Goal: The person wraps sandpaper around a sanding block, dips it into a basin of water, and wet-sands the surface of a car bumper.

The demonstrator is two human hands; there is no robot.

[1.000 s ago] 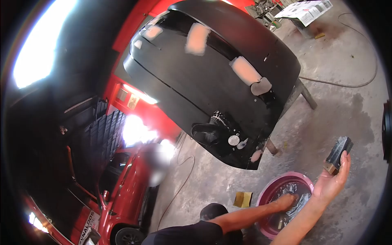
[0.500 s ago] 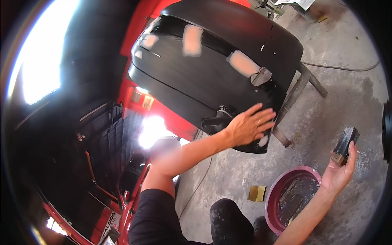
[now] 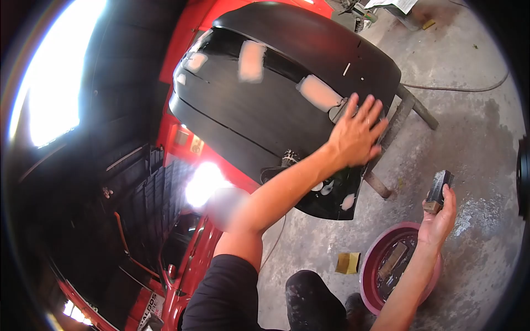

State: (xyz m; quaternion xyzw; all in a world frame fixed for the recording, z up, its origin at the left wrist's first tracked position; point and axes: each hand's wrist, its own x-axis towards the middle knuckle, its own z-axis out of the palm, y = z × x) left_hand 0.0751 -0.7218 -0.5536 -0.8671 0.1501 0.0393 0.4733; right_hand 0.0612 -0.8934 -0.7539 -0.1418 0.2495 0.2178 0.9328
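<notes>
A black car body panel [image 3: 243, 110], shaped like a bumper, lies across a stand and carries several pinkish filler patches [image 3: 252, 62]. My left hand [image 3: 356, 135] is spread flat over its right end, fingers apart, partly covering a round cutout [image 3: 335, 113]. Whether the palm touches the surface I cannot tell. In my right hand [image 3: 439, 220], a dark sanding block [image 3: 439, 190] is gripped upright above the floor. Beneath that forearm stands a maroon basin [image 3: 367, 276] with a block-like piece [image 3: 392, 260] in it.
A folded yellowish sheet of sandpaper [image 3: 348, 263] lies on the concrete floor beside the basin. Metal stand legs [image 3: 406, 110] jut out at the panel's right. A hose [image 3: 458, 88] runs along the floor. Red car bodywork [image 3: 190, 265] is at lower left.
My left hand has slid up the panel toward the round cutout, uncovering the lower corner. My right hand, still holding the sanding block, has moved left and slightly down.
</notes>
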